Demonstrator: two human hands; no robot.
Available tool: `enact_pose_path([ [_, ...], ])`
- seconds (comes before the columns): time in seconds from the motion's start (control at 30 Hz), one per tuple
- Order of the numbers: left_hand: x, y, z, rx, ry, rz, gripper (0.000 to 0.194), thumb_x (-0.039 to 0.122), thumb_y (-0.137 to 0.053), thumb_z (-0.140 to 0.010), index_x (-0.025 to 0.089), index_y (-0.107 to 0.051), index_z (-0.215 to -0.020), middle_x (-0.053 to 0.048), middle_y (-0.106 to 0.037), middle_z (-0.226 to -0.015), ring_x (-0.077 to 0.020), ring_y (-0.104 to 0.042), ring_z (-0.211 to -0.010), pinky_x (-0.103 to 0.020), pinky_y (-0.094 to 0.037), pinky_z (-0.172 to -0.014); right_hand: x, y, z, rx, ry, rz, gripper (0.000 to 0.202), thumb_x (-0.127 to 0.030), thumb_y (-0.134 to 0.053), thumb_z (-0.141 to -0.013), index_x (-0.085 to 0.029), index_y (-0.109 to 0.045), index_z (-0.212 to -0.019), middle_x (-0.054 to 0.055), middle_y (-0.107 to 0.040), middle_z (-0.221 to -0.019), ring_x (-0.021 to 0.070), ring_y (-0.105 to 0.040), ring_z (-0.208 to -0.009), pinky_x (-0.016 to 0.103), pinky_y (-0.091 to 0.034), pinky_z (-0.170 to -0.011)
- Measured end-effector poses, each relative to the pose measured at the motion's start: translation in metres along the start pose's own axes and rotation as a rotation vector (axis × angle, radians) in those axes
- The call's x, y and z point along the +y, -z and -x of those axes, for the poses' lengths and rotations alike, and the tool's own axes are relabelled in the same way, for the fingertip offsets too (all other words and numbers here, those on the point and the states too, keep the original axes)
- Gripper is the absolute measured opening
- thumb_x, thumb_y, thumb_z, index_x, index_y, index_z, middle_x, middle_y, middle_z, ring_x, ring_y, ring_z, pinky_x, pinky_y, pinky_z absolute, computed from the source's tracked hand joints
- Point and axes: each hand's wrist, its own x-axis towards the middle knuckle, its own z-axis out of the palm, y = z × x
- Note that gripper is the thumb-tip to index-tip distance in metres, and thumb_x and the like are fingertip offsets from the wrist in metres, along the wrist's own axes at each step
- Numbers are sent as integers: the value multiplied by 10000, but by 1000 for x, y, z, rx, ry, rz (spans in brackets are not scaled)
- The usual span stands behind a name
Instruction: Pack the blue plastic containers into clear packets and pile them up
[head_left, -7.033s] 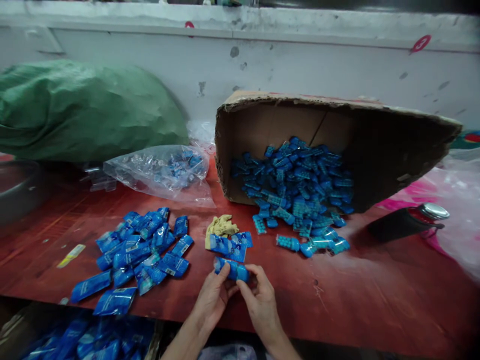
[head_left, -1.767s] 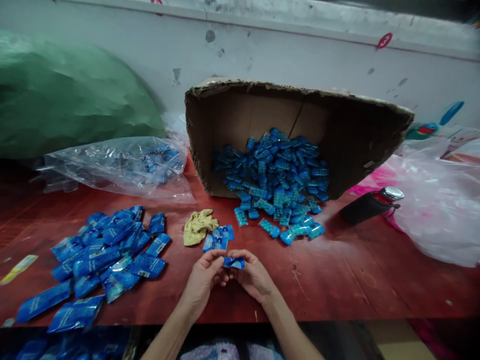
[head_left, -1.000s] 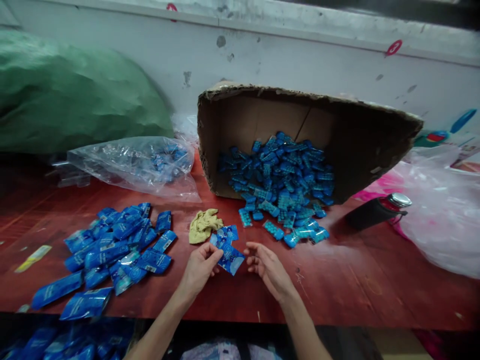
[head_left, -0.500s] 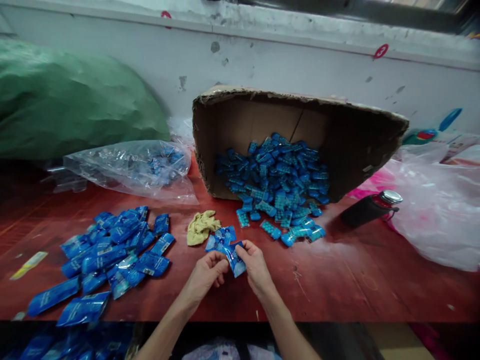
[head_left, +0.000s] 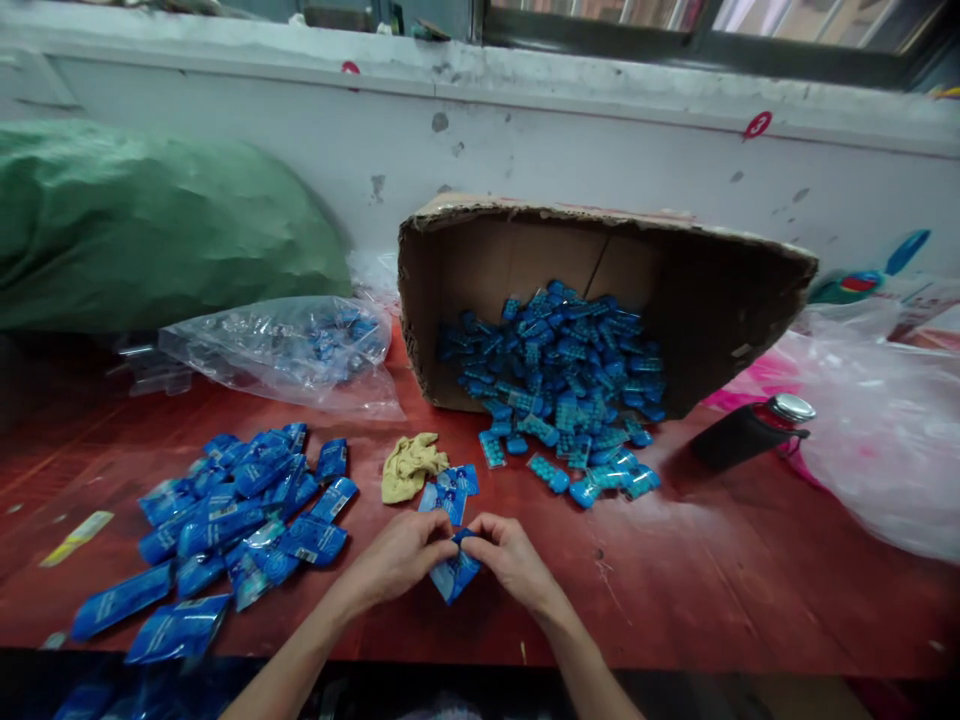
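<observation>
Between my two hands is a small blue packet point(head_left: 454, 577), its upper edge pinched on both sides. My left hand point(head_left: 411, 550) grips it by thumb and fingers from the left. From the right, my right hand point(head_left: 510, 557) pinches the same edge. Just beyond my fingers more blue packets point(head_left: 454, 490) lie flat, beside a crumpled yellow cloth point(head_left: 411, 466). A pile of filled blue packets point(head_left: 232, 505) spreads over the table left of my hands. Whether anything is inside the held packet I cannot tell.
A cardboard box point(head_left: 750, 300) lies on its side, small blue-capped clear containers point(head_left: 559, 360) spilling from it onto the red table point(head_left: 675, 580). A dark bottle point(head_left: 739, 435) and plastic bags point(head_left: 877, 430) stand right. A clear bag point(head_left: 277, 345) and green sack point(head_left: 165, 220) lie left.
My left hand has come onto the packet, so both hands now pinch its top edge. The packet has moved slightly nearer to me. The whole view has shifted a little.
</observation>
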Motion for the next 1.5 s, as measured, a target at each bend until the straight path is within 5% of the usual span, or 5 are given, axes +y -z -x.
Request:
enact_pose_path([
  [0.17, -11, 24, -46, 402, -251, -729, 373, 262, -593, -661, 232, -563, -1031, -105, -532, -1190, -309, -356, -1182, -433, -273, -935, 13, -4, -1, 204, -94, -205, 238, -354, -652, -637, -160, -519, -600, -71, -474, -465, 57, -393, -387, 166, -328, -357],
  [0.3, -23, 33, -73, 467, -209, -913, 282, 262, -489, -746, 202, -563, -1011, -150, -491, -1246, -326, -251, -1258, -522, -200, -964, 19, -7, 0, 278, -102, -248, 300, -413, -647, -635, -170, -472, -612, -79, -456, -444, 50, -390, -344, 148, -318, -292],
  [0.5, -16, -4, -24, 500, -304, -360, 470, 388, -560, -706, 209, -466, -1130, -128, -489, -1244, -280, -407, -1165, -409, -316, -938, 19, -16, 1, 408, -48, -334, 293, -428, -607, -676, -182, -447, -668, -83, -456, -502, 48, -409, -375, 150, -371, -308],
  [0.7, -25, -57, 14, 321, 159, 365, 367, 455, -626, -621, 146, -550, -803, 4, -586, -569, -117, -524, -474, -225, -392, -456, 21, -38, 3, 385, -9, -457, 248, -369, -627, -678, -174, -485, -732, -52, -529, -564, 64, -466, -405, 171, -396, -350],
  [1.5, -27, -73, -5, 455, 157, 573, 302, 401, -676, -579, 119, -574, -615, 16, -570, -469, -94, -489, -417, -208, -390, -414, 23, -28, -5, 415, 71, -52, 306, -426, -469, -775, -186, -406, -594, -63, -378, -536, 83, -367, -490, 185, -333, -455],
])
